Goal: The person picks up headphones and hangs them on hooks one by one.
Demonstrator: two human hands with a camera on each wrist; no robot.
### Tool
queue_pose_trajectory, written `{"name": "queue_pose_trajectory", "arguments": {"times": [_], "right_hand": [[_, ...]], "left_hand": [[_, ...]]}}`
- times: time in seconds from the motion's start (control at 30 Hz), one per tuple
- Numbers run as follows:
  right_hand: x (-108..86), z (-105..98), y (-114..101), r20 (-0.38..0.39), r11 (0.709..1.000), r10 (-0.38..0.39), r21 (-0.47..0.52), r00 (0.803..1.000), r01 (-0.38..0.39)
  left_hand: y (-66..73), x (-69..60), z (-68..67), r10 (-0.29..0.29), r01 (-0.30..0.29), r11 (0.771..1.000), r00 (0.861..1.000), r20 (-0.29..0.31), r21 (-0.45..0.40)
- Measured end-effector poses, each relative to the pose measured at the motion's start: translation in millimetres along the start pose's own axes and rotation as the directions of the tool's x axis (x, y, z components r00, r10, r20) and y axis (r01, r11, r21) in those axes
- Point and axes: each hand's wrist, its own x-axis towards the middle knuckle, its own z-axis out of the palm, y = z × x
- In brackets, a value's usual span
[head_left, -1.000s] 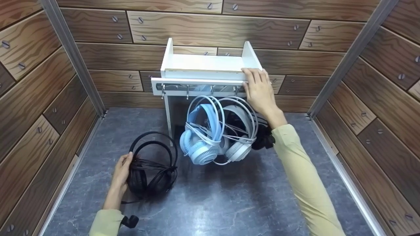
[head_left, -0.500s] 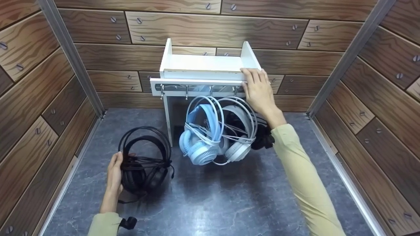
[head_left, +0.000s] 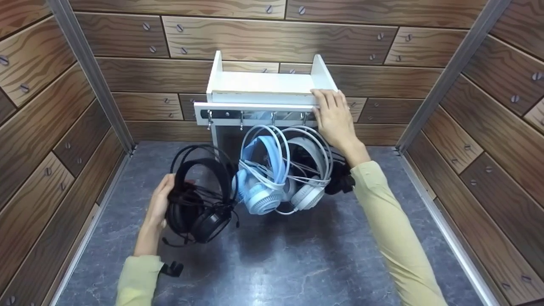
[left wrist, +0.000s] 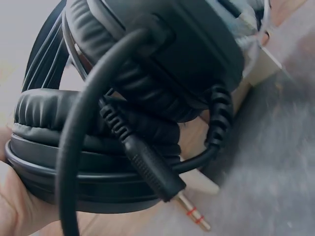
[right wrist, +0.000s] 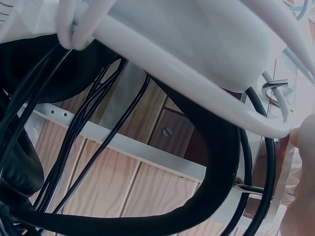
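My left hand point(head_left: 159, 202) grips black headphones point(head_left: 212, 223) by one ear cup, left of the rack and above the floor. In the left wrist view, the padded ear cups point(left wrist: 93, 157) fill much of the frame, and a jack plug point(left wrist: 152, 169) dangles in front. My right hand point(head_left: 338, 121) holds the right end of the white rack point(head_left: 267, 80), fingers over the top and thumb against the hook rail point(head_left: 255, 106). Below it hang light-blue headphones point(head_left: 263, 195) and white headphones point(head_left: 310, 195). Another black pair point(right wrist: 221, 147) hangs behind the white one in the right wrist view.
Two left hooks point(head_left: 210, 119) on the rail carry nothing. Wood-patterned walls point(head_left: 280, 36) enclose the back and sides. A grey marbled floor point(head_left: 297, 255) spreads in front of the rack.
My left hand first shifted left with the black headphones, then lifted them up and to the right, closer to the light-blue pair. My right hand stays on the rack.
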Motion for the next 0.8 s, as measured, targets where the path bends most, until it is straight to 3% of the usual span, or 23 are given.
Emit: {"name": "queue_pose_trajectory", "arguments": {"times": [0.23,0.37,0.63,0.8], "right_hand": [[0.3,-1.5,2.3,0.007,1.000,0.002,-0.006,1.000,-0.002],[0.9,-0.3,4.1,0.004,1.000,0.000,-0.010,1.000,0.000],[1.2,-1.3,1.4,0.028,1.000,0.018,-0.014,0.999,-0.017],[0.5,-2.5,-0.1,0.023,1.000,0.015,-0.015,1.000,-0.015]], "left_hand": [[27.2,22.8,26.6,-0.011,0.012,1.000,0.988,0.152,-0.004],[40.5,34.7,40.6,-0.025,0.025,1.000,0.978,0.206,0.004],[55.3,53.7,60.6,-0.086,0.082,0.996,0.969,0.230,0.023],[52.8,60.9,63.7,-0.158,0.155,0.987,0.951,0.267,0.033]]}}
